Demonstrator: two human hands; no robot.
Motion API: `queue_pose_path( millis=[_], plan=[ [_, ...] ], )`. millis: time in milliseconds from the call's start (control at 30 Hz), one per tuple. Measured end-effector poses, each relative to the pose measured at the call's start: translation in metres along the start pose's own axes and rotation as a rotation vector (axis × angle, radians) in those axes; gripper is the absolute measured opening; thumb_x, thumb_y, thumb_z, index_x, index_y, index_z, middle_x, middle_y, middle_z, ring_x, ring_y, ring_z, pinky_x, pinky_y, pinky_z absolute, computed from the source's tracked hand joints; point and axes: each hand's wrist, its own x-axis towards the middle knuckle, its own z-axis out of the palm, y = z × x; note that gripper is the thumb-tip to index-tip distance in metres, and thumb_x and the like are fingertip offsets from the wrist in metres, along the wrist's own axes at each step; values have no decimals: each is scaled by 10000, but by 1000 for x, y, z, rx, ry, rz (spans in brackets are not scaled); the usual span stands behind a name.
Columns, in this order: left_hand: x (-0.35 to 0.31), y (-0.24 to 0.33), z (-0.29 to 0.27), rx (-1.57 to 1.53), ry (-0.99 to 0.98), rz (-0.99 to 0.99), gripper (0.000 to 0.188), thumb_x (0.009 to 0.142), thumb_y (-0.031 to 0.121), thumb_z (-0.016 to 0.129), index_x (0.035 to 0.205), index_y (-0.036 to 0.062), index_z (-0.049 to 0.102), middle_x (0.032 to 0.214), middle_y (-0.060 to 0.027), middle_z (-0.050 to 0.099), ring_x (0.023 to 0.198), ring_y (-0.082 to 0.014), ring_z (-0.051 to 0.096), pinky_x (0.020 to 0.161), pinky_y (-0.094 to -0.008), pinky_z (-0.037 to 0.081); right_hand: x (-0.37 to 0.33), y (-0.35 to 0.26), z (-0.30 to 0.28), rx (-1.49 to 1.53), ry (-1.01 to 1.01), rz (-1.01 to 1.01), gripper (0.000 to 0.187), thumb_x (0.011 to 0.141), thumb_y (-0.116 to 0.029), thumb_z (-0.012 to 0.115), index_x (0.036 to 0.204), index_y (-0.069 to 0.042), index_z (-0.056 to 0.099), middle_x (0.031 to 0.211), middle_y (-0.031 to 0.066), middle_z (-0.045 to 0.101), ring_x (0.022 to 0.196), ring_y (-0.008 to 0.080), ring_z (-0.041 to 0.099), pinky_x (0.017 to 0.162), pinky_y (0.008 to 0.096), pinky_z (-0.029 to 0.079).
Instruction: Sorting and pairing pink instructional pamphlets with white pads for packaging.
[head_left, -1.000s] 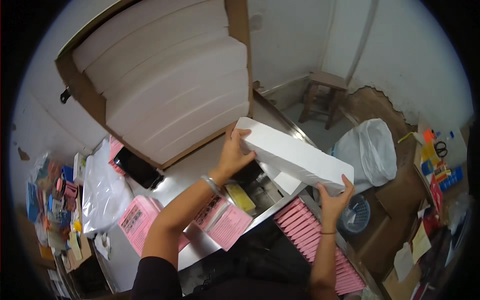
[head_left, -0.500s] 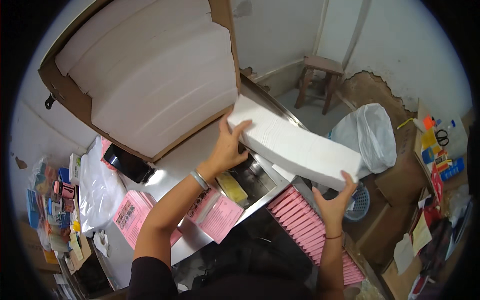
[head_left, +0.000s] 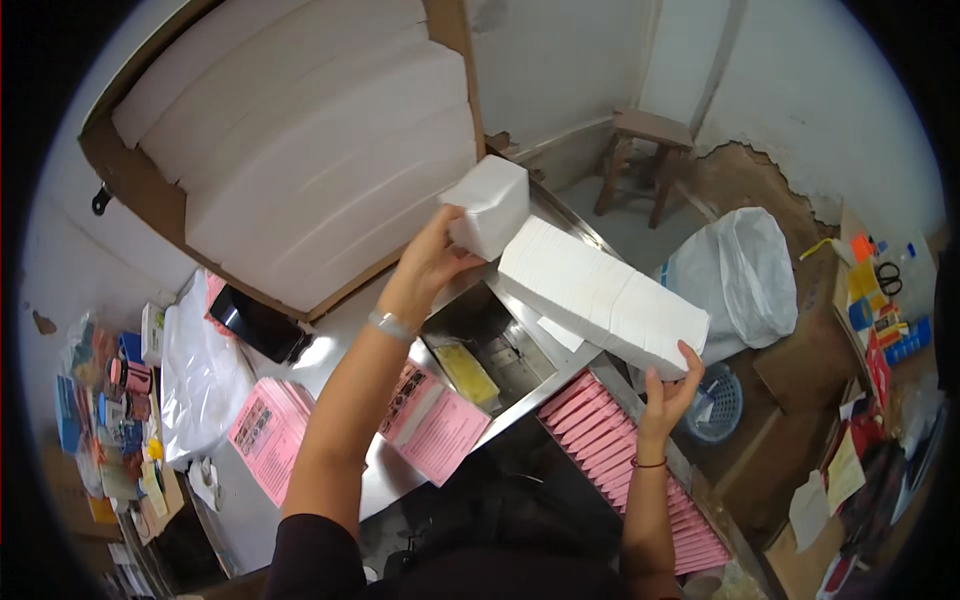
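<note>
A long stack of white folded paper tissues (head_left: 605,295) slants over the steel counter, with a row of thin layers along its side. At its lower right end my right hand (head_left: 672,392) grips it, thumb and fingers pinching the corner. My left hand (head_left: 437,255) is closed on a short white tissue bundle (head_left: 492,205), which stands apart from the long stack's upper end and is tilted. Below is a sunken steel bin (head_left: 500,345) with a yellow packet (head_left: 466,374) inside. Pink printed sleeves (head_left: 437,425) lie on the counter near my left forearm.
A big cardboard box (head_left: 300,160) full of white stacks stands behind my left hand. A tray of pink packets (head_left: 620,450) sits beside my right forearm. Further right are a blue basket (head_left: 715,405) and a white sack (head_left: 735,285). A dark phone (head_left: 255,325) lies left.
The white stack was one long block between both hands. Now a short bundle at its upper end is split off in my left hand, which has moved up; a gap shows between them.
</note>
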Motion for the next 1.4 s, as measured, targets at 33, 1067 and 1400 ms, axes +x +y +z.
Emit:
queue_pose_path(
  millis=[33,1067,1400],
  plan=[
    [4,-8,-2,2,8,10,694,826,333,706,1337,-43,424,1310,-239,470,1195,-352,501,932,-453,483,-1,1,1,11,-6,0,531,826,17,617,1331,-17,456,1298,99,410,1224,241,423,1045,357,350],
    [-82,-148,90,1027,-186,987,799,626,131,805,1338,60,448,1408,-350,284,1224,-518,396,1023,-472,397,4,-14,49,-570,248,-210,630,678,-112,857,1215,-63,531,1317,210,369,1254,395,389,1043,489,341],
    [-22,-85,33,-9,-46,-11,700,759,129,713,1348,-28,367,1178,-199,557,937,-277,622,740,-363,529,4,-86,46,-850,-58,-771,779,619,-87,851,1304,-156,486,1336,195,446,1166,404,460,954,461,412]
  ],
)
